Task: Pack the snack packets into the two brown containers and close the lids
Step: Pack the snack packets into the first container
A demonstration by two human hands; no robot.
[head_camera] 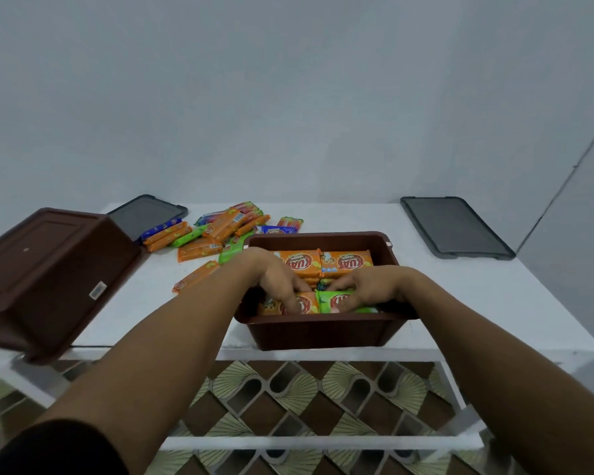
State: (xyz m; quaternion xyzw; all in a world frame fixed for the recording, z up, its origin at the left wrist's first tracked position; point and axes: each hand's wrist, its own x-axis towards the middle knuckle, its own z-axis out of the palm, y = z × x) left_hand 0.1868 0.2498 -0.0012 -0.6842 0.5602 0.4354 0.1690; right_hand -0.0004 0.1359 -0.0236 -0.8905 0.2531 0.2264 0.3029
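Note:
An open brown container point(323, 332) stands at the table's front edge, holding several orange snack packets point(345, 262) at its far side. Both hands reach into its near side. My left hand point(276, 277) presses its fingers on an orange packet point(304, 303). My right hand point(369, 286) rests on a green packet point(333, 301) beside it. A second brown container point(45, 275) lies upside down at the left, overhanging the table edge. Loose packets point(216, 234) in orange, green and blue are heaped behind the open container.
Two dark grey lids lie flat on the white table point(477, 303): one at the back left point(148, 214), partly behind the upturned container, one at the back right point(455, 226). A wall rises right behind the table. Patterned floor shows below.

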